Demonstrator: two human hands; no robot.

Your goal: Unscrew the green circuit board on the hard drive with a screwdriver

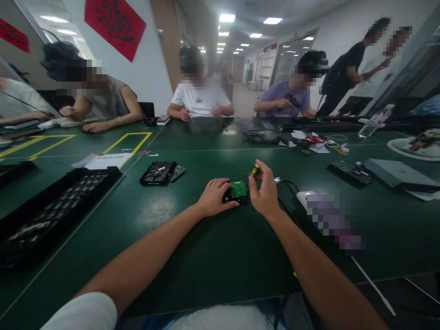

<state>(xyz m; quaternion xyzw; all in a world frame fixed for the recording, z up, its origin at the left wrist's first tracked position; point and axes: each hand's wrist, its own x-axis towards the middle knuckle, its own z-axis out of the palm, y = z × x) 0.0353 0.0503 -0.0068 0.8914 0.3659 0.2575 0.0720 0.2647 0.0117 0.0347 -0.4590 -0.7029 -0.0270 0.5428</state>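
Flat on the table in front of me lies a small black device with a green circuit board (238,189) facing up. My left hand (216,198) grips it from the left, thumb along the near edge and fingers over the far side. A short screwdriver with a yellow and black handle (255,170) is held between the thumb and fingertips of my right hand (265,190), just right of the board and raised above it. Its shaft and tip cannot be made out. Tiny specks, perhaps screws (243,173), lie beyond the device.
To the left are an opened black housing (157,173), a loose circuit board (178,173) and a long black tray (58,206). A phone with a cable (304,197) lies right of my arm. Farther right sit another device (349,173) and a grey box (400,174). Several people work opposite.
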